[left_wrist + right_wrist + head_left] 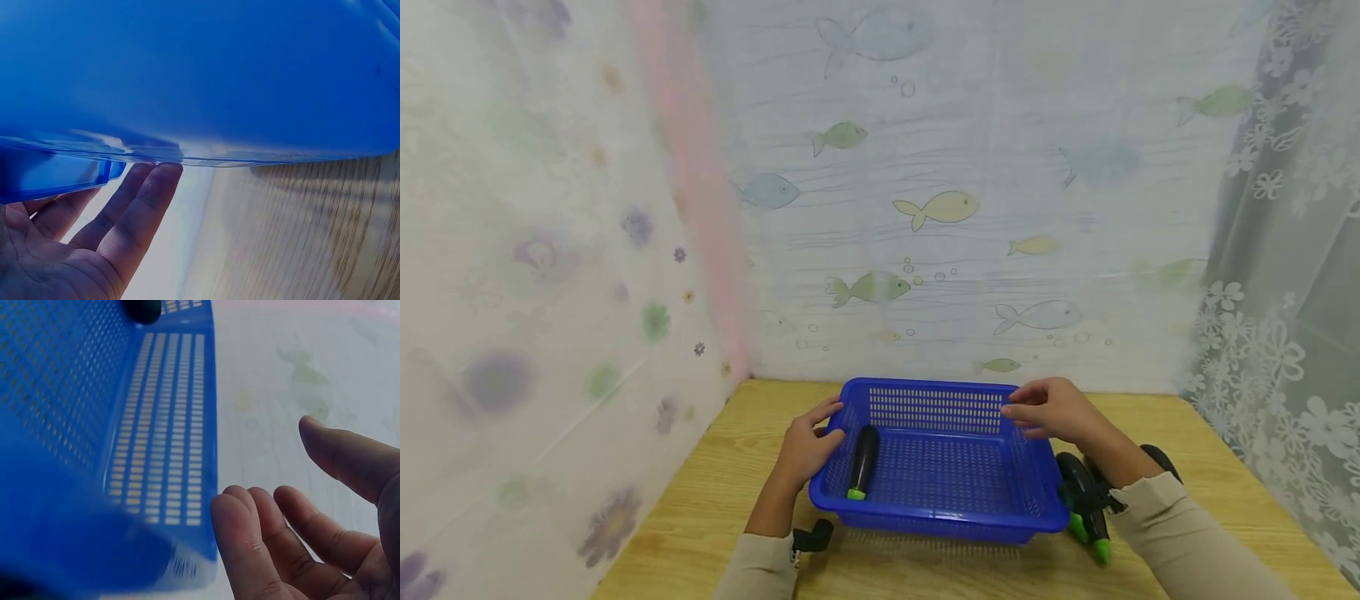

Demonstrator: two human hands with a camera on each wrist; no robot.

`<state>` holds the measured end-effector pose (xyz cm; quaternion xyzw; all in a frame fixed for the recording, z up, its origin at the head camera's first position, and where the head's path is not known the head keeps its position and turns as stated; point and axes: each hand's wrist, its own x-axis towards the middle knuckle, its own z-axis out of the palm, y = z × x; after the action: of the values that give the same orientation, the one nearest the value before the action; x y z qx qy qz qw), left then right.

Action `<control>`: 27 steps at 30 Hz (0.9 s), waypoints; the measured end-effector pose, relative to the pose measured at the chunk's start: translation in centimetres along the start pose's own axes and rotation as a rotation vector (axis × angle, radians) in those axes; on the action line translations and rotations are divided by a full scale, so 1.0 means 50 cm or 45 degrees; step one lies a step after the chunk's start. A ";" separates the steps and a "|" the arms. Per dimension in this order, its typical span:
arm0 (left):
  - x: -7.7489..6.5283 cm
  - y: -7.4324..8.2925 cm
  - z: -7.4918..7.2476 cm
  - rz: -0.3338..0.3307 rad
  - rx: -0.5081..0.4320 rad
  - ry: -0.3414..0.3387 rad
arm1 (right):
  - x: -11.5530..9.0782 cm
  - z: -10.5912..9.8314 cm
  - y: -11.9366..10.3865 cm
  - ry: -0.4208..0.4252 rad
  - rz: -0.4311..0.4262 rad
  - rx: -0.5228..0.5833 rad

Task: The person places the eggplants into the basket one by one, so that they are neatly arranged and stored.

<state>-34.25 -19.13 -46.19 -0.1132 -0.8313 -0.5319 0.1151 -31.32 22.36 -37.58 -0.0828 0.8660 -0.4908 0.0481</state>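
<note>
A blue plastic basket (940,515) with slotted walls stands on the wooden table. Inside it, along the left wall, lies one dark eggplant (866,454) with its bright green end toward me. My left hand (806,446) is at the basket's left rim. In the left wrist view its fingers (140,209) are nearly straight, their tips touching the outer wall; its thumb is partly hidden. At the right back corner, my right hand (1051,408) hovers by the rim. Its fingers (234,528) are loosely bent, the thumb stands apart, and nothing is between them.
Several more dark eggplants (1072,473) with green ends lie right of the basket, partly hidden by my right forearm. A black camera mount sits on each wrist. The wooden table (700,500) meets a fish-patterned curtain (940,275) behind and flowered curtains at both sides.
</note>
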 end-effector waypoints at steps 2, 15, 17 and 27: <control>0.000 0.000 0.001 0.005 0.006 0.001 | -0.008 -0.011 0.009 0.004 0.004 0.008; -0.004 0.004 0.004 -0.018 0.028 0.003 | -0.068 -0.099 0.070 0.068 0.075 -0.015; -0.004 0.004 0.004 -0.017 0.023 0.005 | -0.076 -0.114 0.083 0.082 0.081 -0.029; -0.005 0.007 0.002 -0.023 0.015 0.006 | -0.111 -0.181 0.151 0.102 0.184 -0.080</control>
<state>-33.93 -18.94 -46.01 -0.1038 -0.8352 -0.5282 0.1130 -28.12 34.86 -39.40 -0.0019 0.8859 -0.4616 0.0459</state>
